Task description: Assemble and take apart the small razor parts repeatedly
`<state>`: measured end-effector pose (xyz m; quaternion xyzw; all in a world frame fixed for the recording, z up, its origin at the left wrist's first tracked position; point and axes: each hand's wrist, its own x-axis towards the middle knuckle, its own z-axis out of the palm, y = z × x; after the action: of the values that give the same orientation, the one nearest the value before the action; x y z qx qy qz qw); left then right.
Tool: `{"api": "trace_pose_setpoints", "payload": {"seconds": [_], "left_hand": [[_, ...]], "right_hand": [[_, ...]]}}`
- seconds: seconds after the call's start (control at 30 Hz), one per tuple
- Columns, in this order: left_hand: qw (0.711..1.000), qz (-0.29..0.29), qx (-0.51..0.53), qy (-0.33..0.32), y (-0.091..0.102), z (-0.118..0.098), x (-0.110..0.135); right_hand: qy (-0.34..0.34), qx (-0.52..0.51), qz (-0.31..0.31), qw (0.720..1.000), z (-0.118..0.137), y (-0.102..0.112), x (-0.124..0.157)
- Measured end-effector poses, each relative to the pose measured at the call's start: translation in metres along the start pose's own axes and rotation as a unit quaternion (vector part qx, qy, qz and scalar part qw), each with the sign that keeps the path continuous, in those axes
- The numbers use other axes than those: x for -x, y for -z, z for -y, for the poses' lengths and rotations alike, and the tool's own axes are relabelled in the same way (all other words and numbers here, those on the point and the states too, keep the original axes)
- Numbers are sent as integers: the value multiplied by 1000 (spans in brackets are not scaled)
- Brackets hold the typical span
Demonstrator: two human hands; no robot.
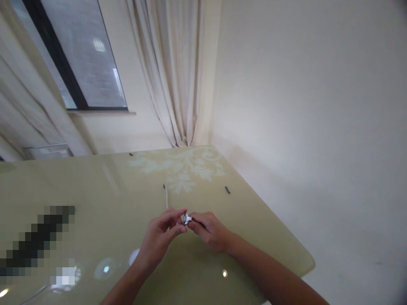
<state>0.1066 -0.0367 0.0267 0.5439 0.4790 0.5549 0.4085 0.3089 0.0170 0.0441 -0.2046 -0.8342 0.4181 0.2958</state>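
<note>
Over the glossy table (104, 199), both hands meet at a small white-and-silver piece with a dark edge (187, 219); its kind is too small to make out. My left hand (162, 233) pinches the thin dark edge between thumb and fingertips. From the other side, my right hand (210, 231) closes around a dark, narrow part that joins the piece, mostly hidden by the fingers. Just beyond the left hand lies a thin white cord or stick (166, 198) with a dark tip, its near end hidden. A short dark bar (227, 189) rests farther right.
Another tiny dark piece (130, 154) lies at the table's far edge. A blurred-out dark long shape (38, 237) is at the left. Light curtains (178, 72) hang behind the table, and a wall (302, 127) runs along its right edge.
</note>
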Motion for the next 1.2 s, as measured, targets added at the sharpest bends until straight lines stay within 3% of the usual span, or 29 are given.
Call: {"api": "trace_pose_setpoints", "payload": {"seconds": [0.3, 0.43, 0.53, 0.6, 0.67, 0.73, 0.83, 1.0, 1.2], "left_hand": [[998, 29, -44, -17, 3, -1, -1], [998, 9, -60, -18, 1, 2, -4], [994, -13, -110, -22, 7, 8, -9], [981, -46, -186, -28, 16, 14, -12], [953, -78, -290, -29, 27, 21, -15], [919, -82, -384, -12, 34, 26, -19], [875, -55, -479, 39, 34, 26, -26], [806, -28, -581, 115, 21, 19, -40], [815, -37, -566, 123, 20, 18, -48]], "right_hand": [[-11, 15, -19, 1000, -4, 2, -4], [-34, -2, -54, 998, -8, -1, -7], [-21, 24, -114, 993, -22, 12, -12], [-30, 61, -198, 978, -37, 35, -14], [-100, 129, -289, 943, -53, 68, -11], [-243, 255, -326, 877, -67, 100, -3], [-328, 290, -352, 827, -84, 133, 11], [-368, 299, -352, 807, -98, 136, 19], [-327, 304, -381, 810, -90, 127, 14]]}}
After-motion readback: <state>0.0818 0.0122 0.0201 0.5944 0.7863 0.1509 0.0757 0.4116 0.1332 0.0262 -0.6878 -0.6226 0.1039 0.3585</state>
